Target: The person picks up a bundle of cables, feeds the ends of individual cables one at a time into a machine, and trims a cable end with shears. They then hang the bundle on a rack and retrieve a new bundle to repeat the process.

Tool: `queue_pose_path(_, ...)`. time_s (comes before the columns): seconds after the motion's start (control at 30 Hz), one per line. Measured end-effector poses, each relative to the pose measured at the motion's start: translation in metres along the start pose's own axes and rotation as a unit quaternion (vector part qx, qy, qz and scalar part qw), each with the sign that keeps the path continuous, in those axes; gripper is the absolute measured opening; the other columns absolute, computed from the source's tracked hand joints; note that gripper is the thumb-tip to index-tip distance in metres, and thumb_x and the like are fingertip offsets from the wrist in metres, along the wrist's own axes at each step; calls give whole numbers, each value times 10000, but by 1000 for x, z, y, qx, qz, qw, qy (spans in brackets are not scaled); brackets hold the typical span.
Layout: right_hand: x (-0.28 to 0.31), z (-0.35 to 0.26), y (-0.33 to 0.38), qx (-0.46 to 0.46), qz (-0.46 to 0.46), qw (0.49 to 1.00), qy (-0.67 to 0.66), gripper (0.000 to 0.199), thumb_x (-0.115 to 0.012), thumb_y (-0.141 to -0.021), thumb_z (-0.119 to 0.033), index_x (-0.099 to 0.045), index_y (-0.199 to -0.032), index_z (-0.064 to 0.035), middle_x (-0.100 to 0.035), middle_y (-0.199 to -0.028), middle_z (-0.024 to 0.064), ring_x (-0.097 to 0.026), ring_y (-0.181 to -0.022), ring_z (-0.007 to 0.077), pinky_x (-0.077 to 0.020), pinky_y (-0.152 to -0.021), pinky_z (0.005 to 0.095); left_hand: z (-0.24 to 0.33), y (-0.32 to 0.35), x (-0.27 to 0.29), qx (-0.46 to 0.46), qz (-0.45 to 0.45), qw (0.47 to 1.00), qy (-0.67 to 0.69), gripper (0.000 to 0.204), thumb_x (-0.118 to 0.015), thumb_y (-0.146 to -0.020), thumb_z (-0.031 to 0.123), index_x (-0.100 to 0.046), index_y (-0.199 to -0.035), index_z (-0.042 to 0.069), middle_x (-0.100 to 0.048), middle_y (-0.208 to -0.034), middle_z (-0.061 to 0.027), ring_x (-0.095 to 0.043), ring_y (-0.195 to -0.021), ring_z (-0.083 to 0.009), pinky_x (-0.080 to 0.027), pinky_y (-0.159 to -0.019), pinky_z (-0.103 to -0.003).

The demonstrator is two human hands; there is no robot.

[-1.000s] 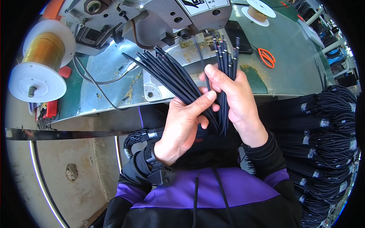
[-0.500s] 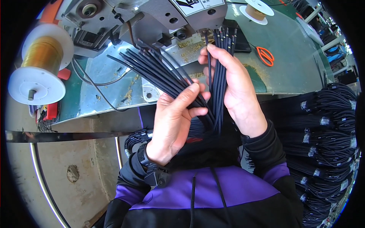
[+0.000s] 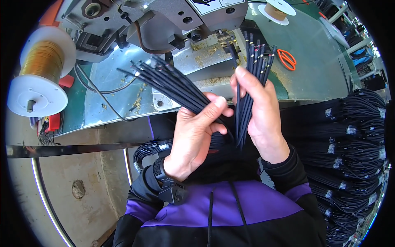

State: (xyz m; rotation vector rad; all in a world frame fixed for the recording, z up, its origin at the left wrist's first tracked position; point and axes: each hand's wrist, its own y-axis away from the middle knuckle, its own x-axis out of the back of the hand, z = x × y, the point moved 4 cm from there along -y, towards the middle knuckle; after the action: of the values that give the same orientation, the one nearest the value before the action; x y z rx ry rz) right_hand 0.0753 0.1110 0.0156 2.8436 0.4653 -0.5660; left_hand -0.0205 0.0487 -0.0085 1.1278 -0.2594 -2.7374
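Observation:
My left hand [image 3: 196,131] is closed around a bundle of black cables [image 3: 168,86], whose cut ends fan out toward the upper left. A second bundle of black cables [image 3: 245,111] stands nearly upright in my right hand [image 3: 263,115], its fingers wrapped round it. Pale and reddish tips show at the top ends of that bundle. Between my right thumb and fingertips one single cable [image 3: 233,55] is held a little apart, its top end near the work area of a grey metal press machine [image 3: 210,24]. The lower ends of both bundles come close together between my hands.
Small brass-coloured scraps [image 3: 138,99] lie on the machine base and bench [image 3: 312,78]. A spool of brass-coloured strip [image 3: 45,57] stands at left, a smaller spool [image 3: 276,13] at the back. Orange-handled scissors [image 3: 286,60] lie right of my hand. Tied black cable bundles [image 3: 349,131] hang at right.
My right hand has moved down and to the right with its bundle, and the cable tops have drawn away from the machine. My left hand has shifted slightly right and down.

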Motion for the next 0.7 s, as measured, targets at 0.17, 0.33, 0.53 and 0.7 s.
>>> queue_pose_path(0.17,-4,-3,-27,-6,4,998,-60,204,-585,-792,-245,-548,-749,-49,-468,-597,-32,-455,-523,51,-343,-453,166,17,2,3,-61,50,994,70,96,-559,-819,102,-565,-894,41,-594,-842,-56,-589,-708,-144,-490,-504,-223)
queue_pose_path(0.33,-12,-3,-30,-28,13,997,-67,191,-578,-796,-239,-556,-781,-50,-487,-617,-30,-453,-528,50,-339,-465,161,21,1,5,-64,43,996,55,115,-550,-824,104,-566,-920,43,-594,-856,-56,-593,-728,-150,-495,-512,-225)
queue_pose_path(0.53,-9,2,-5,-46,-73,995,57,207,-584,-794,-251,-563,-804,-46,-509,-654,-20,-457,-536,52,-355,-478,175,4,-1,1,4,-5,1000,-10,138,-560,-819,102,-567,-945,46,-597,-845,-51,-595,-743,-149,-482,-495,-217)
queue_pose_path(0.7,-1,-2,-4,20,5,1000,4,200,-594,-788,-249,-569,-792,-51,-507,-642,-20,-455,-526,53,-360,-475,180,2,0,2,-16,12,1000,15,131,-563,-817,100,-571,-936,45,-600,-838,-53,-593,-740,-147,-479,-500,-214)
